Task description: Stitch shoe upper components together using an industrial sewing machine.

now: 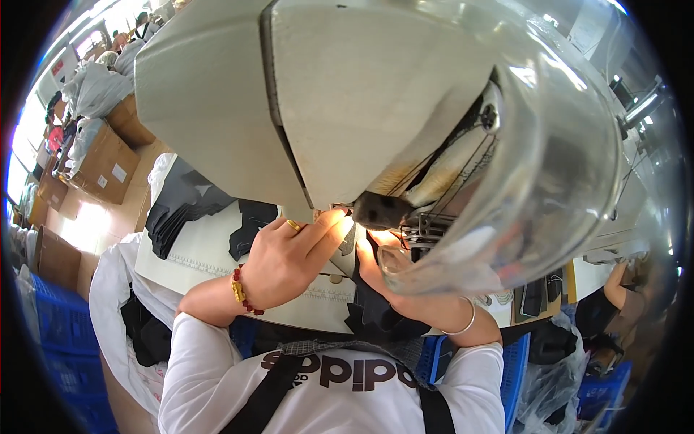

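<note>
A large cream sewing machine head [376,94] fills the upper middle, with a clear curved shield [571,166] on its right side. My left hand [285,257], wearing a ring and a red bead bracelet, has its fingers pressed together at the lit needle area; what the tips hold is hidden. My right hand [394,289], with a bangle at the wrist, is closed on a black fabric piece [372,300] that hangs over the table's near edge. The machine head and shield partly cover the right fingers.
Left on the white table [195,253] lie a stack of black cut pieces [181,206] and a loose black piece [251,226]. A white sack [119,289] and blue crates [65,325] stand left, cardboard boxes [105,163] beyond. Another person's arm [616,286] shows at right.
</note>
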`<state>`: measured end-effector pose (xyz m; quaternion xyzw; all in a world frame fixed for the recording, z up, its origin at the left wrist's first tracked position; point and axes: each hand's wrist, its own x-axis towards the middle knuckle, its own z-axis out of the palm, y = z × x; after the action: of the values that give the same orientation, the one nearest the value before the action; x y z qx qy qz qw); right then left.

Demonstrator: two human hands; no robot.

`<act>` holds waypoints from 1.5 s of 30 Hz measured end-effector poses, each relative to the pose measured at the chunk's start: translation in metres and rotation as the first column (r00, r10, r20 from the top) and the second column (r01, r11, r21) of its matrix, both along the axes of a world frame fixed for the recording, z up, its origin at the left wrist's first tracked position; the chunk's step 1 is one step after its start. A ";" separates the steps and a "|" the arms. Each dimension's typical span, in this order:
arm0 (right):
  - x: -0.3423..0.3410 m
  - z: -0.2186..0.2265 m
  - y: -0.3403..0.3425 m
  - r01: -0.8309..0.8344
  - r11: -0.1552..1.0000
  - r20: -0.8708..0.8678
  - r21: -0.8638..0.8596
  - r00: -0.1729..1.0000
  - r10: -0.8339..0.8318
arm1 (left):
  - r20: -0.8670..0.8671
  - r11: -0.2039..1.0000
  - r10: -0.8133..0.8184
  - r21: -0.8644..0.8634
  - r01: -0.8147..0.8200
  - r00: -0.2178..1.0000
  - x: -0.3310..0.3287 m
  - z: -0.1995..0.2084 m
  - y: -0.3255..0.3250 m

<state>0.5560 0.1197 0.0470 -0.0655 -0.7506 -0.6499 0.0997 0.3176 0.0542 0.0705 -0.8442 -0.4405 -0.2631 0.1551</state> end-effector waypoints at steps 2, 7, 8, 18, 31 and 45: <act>0.000 0.000 0.001 0.021 0.993 0.023 0.116 0.999 -0.024 | -0.014 1.000 0.011 0.007 -0.011 1.000 0.001 -0.001 0.000; -0.001 0.006 0.003 0.027 0.979 0.110 0.204 0.993 -0.050 | -0.019 0.999 0.032 0.018 -0.032 0.999 0.002 -0.003 0.001; 0.000 -0.001 0.003 0.045 0.995 0.076 0.085 0.996 -0.052 | -0.018 0.999 0.027 0.020 -0.027 0.999 0.003 -0.004 0.002; 0.004 -0.007 0.016 -0.110 0.984 0.120 0.138 0.988 0.094 | 0.008 0.994 0.023 0.110 -0.023 1.000 0.003 -0.011 0.005; 0.002 0.010 0.017 -0.082 0.971 0.197 0.223 0.980 0.037 | -0.026 0.980 0.042 0.194 -0.036 0.999 0.007 -0.015 0.006; -0.005 0.001 0.009 -0.555 -0.005 -0.554 -0.832 0.829 -0.074 | 0.085 0.975 0.031 0.218 -0.049 0.996 0.008 -0.001 0.007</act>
<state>0.5513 0.1287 0.0481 -0.1257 -0.9350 0.1141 0.3112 0.3258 0.0616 0.0691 -0.8013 -0.4315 -0.3413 0.2349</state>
